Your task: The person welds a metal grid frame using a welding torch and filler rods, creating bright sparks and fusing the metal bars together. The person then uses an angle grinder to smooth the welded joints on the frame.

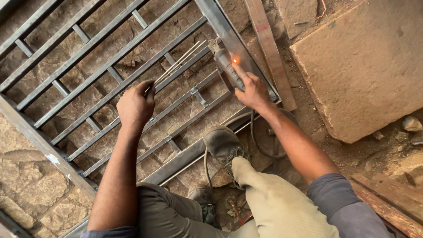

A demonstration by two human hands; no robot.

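Grey metal electrode holder with dark handle [228, 66] lies on the frame bar of the grey steel bar gate [88, 66], long axis running diagonally from lower right, at the wrist, up to the upper left, clamp end pointing up-left. Head view only. Right hand [251, 90] wrapped around the holder's handle, index finger stretched along it; small orange glowing spot [235, 60] just beside the fingertip on the bar. Left hand [134, 105] clenched around a bundle of thin pale welding rods [178, 63], which stick out up-right from the fist, lying across the gate bars, tips near the holder's clamp end. Gate lies flat over rough brown stone ground [31, 194]. Dark worn shoe [222, 143] rests on the gate's lower frame bar. Grey cable [254, 136] loops below the right wrist. Large flat stone slab [361, 66] well to the right.
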